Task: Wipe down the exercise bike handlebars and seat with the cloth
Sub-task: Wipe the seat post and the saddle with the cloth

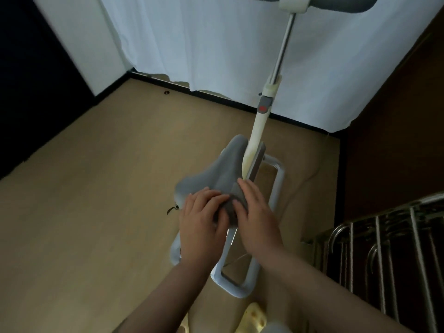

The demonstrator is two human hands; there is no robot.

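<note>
The exercise bike's grey seat (223, 167) sits mid-frame, its nose pointing away from me. A small grey cloth (236, 200) lies on the rear of the seat. My left hand (203, 219) rests on the rear left of the seat with fingers laid over the cloth's edge. My right hand (255, 212) presses flat on the cloth with straight fingers. The grey handlebars (343, 3) show at the top edge, on a white and metal post (276, 75).
The bike's white base frame (276, 188) stands on a tan floor (96, 212). White curtains (204, 44) hang behind it. A dark metal rack (389, 248) stands close at the lower right. A dark wall (28, 92) is at the left.
</note>
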